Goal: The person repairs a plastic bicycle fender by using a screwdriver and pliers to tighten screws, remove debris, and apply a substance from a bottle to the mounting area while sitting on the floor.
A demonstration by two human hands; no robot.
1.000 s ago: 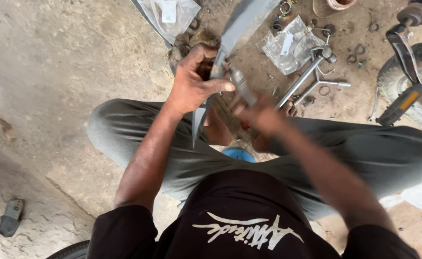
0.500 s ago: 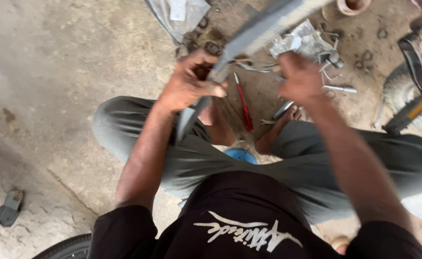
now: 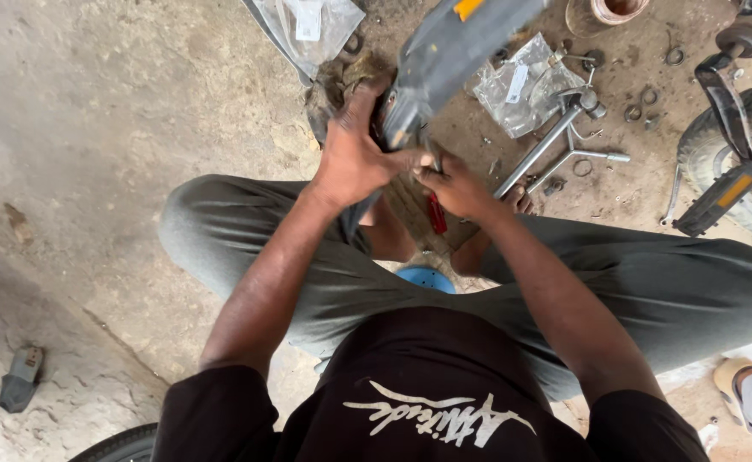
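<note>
The person sits cross-legged on the concrete floor point(image 3: 119, 128). The left hand point(image 3: 355, 158) is wrapped firmly around the lower end of a grey metal bar point(image 3: 444, 56), which is raised and tilted up and away between the knees. The right hand point(image 3: 453, 181) is closed against the same end, fingers curled just beside the left thumb; what it grips cannot be told. A red-handled screwdriver point(image 3: 436, 214) lies on the floor below the hands. Nearby to the right lie a cross wrench point(image 3: 556, 150) and a clear plastic bag point(image 3: 521, 85). A bicycle pedal point(image 3: 722, 198) sits at far right.
</note>
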